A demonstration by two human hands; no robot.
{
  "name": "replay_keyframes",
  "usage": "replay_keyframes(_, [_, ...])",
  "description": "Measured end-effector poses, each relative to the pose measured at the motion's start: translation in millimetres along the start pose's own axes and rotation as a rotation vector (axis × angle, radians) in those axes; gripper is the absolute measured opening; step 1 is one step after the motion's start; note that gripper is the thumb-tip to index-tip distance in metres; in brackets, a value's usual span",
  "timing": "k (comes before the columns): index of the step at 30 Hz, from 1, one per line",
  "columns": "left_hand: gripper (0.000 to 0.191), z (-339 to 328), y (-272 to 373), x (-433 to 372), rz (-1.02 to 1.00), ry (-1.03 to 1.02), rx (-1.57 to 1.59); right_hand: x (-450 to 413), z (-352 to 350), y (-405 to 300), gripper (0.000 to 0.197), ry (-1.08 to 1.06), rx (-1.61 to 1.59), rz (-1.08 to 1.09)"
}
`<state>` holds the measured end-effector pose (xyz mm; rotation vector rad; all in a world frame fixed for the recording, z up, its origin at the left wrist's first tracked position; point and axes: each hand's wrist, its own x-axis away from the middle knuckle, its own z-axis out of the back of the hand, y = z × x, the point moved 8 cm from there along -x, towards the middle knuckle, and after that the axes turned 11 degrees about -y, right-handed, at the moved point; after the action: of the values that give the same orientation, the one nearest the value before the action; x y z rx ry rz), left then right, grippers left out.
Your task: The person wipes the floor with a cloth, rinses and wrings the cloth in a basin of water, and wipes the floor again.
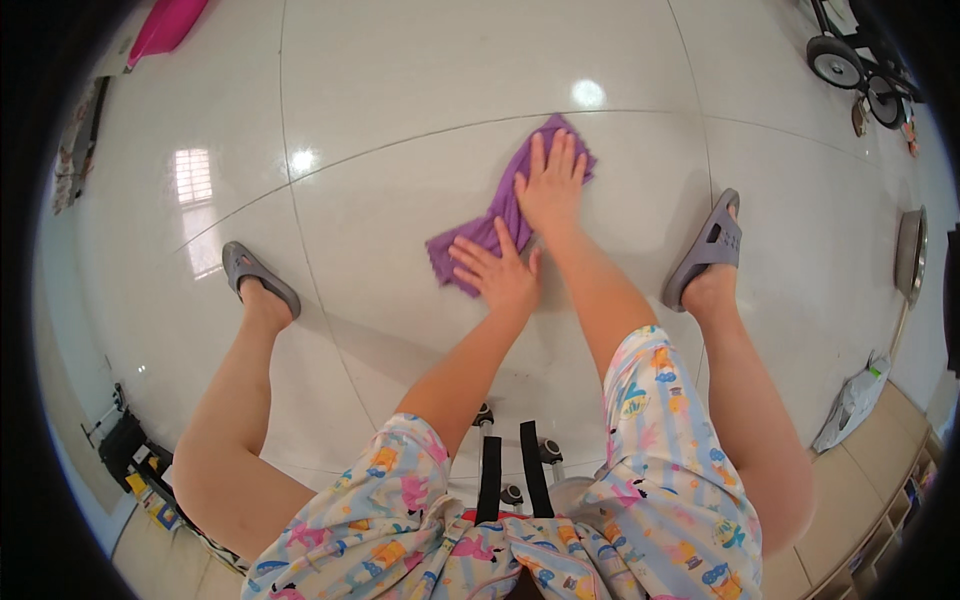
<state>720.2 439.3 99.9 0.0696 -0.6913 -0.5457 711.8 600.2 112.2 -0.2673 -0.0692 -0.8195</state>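
Note:
A purple cloth [504,204] lies bunched and narrowed at its middle on glossy white floor tiles [420,67]. My right hand [553,184] is flat on its far end, fingers pointing away from me and slightly apart. Nearer to me, my left hand [499,274] rests on the cloth's left end with spread fingers. Its thumb points up beside the cloth. Both palms face down, and neither hand's fingers are curled around the fabric. The parts of the cloth under the hands are hidden.
My feet in grey slippers [259,277] stand wide apart on either side. Wheels [835,63] of a black-framed item are at the upper right. A metal basin [910,255] leans at the right. Small casters [550,450] show beneath me. A pink object [165,28] lies at the upper left.

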Motion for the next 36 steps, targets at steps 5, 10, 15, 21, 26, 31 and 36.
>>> replay_keyframes(5, [0.078, 14.2, 72.1, -34.4, -0.249, 0.024, -0.085, -21.4, 18.0, 109.4, 0.071, 0.086, 0.108, -0.297])
replay_keyframes(10, [0.070, -4.1, 126.4, -13.7, -0.496, -0.008, -0.163, 34.9, 17.8, 199.6, 0.071, 0.139, 0.086, -0.548])
replay_keyframes(15, [0.066, -20.1, 108.7, 21.0, -0.595, -0.170, -0.230, 124.7, 3.3, 204.2, 0.074, 0.046, -0.051, -0.800])
replay_keyframes(21, [0.067, -42.0, 15.9, 86.4, -0.709, -0.301, -0.305, 269.6, -45.9, 132.9, 0.077, -0.043, -0.125, -0.935])
replay_keyframes(26, [0.066, -44.7, -68.4, 140.3, -0.607, -0.333, -0.301, 331.4, -74.9, 52.6, 0.077, -0.202, -0.123, -0.903])
replay_keyframes(31, [0.064, -39.9, -78.4, 141.4, -0.528, -0.203, -0.160, 255.0, -48.1, 56.1, 0.078, -0.168, -0.098, -0.623])
replay_keyframes(36, [0.063, -35.2, -10.0, 94.5, -0.464, -0.161, -0.111, 154.0, -22.0, 100.8, 0.079, -0.167, -0.071, -0.444])
